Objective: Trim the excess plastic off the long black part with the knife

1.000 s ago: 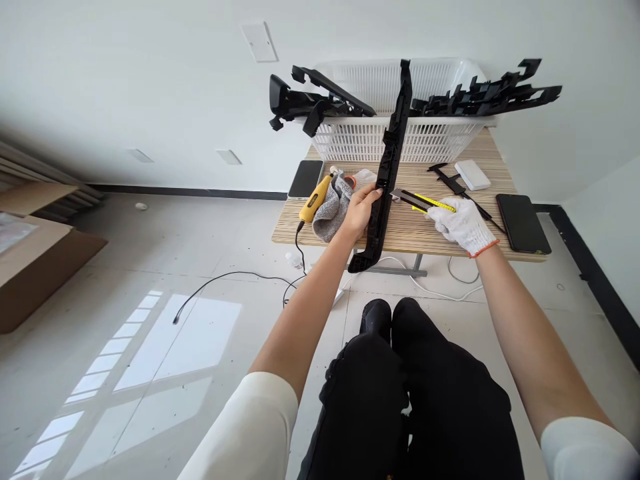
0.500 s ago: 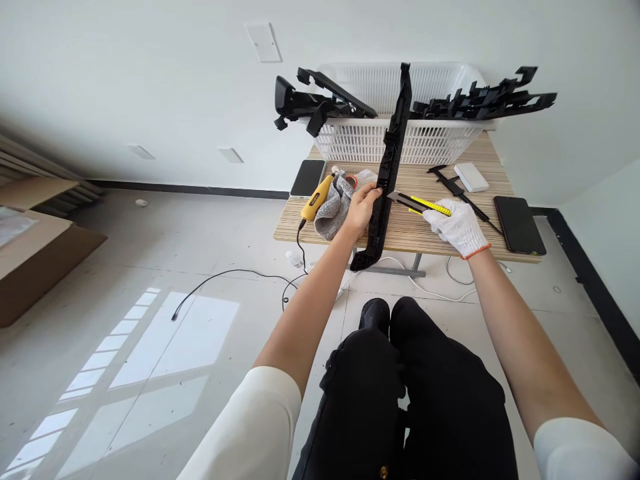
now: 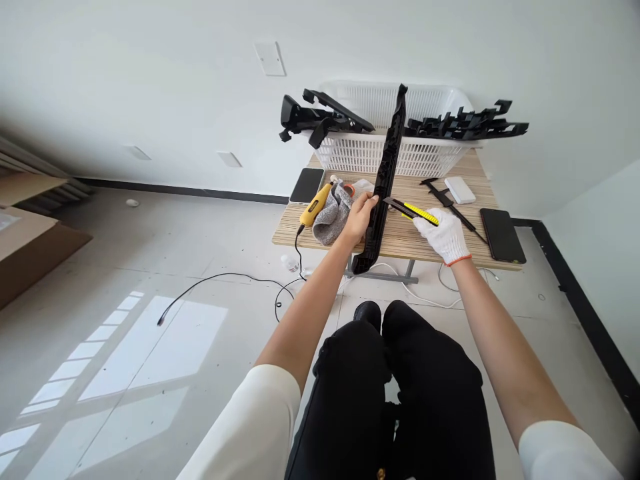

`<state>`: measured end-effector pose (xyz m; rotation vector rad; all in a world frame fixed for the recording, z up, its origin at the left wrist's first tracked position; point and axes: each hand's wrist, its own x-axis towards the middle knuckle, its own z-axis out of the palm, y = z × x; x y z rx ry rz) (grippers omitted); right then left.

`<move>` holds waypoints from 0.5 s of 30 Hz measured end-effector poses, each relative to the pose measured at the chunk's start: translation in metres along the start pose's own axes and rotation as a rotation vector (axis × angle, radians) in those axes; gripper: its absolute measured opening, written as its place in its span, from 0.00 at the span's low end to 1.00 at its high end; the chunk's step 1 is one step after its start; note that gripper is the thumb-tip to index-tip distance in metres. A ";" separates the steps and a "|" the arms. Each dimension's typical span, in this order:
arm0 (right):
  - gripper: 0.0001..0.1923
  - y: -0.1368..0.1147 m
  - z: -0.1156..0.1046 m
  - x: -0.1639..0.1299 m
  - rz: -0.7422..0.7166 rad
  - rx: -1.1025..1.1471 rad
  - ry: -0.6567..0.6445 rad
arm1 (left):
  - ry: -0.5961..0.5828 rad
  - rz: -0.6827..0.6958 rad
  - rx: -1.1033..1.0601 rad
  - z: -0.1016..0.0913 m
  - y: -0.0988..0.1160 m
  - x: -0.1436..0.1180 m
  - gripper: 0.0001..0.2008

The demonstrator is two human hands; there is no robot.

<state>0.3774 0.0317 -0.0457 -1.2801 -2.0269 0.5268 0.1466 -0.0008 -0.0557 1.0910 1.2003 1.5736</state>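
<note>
My bare left hand [image 3: 361,217] grips a long black plastic trim piece [image 3: 389,163] near its middle, holding it raised and slanted over the table. In a white knit glove with an orange cuff, my right hand [image 3: 443,235] is closed around a yellow and black utility knife [image 3: 419,213]. Its blade points left and meets the edge of the trim piece close to my left fingers; whether it touches cannot be made out. Beside my left hand lie a grey cloth [image 3: 332,217] and a yellow corded tool [image 3: 316,204].
A white plastic basket [image 3: 435,157] with several black plastic parts [image 3: 465,125] stands at the table's back. A caliper [image 3: 453,205], a white box [image 3: 460,190] and a dark phone [image 3: 503,235] lie right; another phone [image 3: 307,185] lies left. Cables [image 3: 240,275] trail over the floor.
The view has shifted slightly. The trim piece has turned a little in my left hand, showing more of its ribbed hollow side. The knife stays close to its edge.
</note>
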 end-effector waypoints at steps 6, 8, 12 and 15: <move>0.22 -0.010 0.000 -0.010 0.059 -0.057 -0.008 | 0.022 0.073 0.265 0.016 0.016 -0.015 0.16; 0.21 -0.015 -0.002 -0.012 0.117 -0.071 -0.031 | 0.040 0.103 0.304 0.011 0.028 -0.030 0.16; 0.21 -0.019 -0.005 -0.013 0.202 -0.118 -0.074 | 0.377 0.150 0.551 -0.047 0.056 -0.050 0.16; 0.21 -0.019 -0.006 -0.013 0.213 -0.091 -0.112 | 0.725 -0.066 0.879 -0.112 0.072 -0.029 0.28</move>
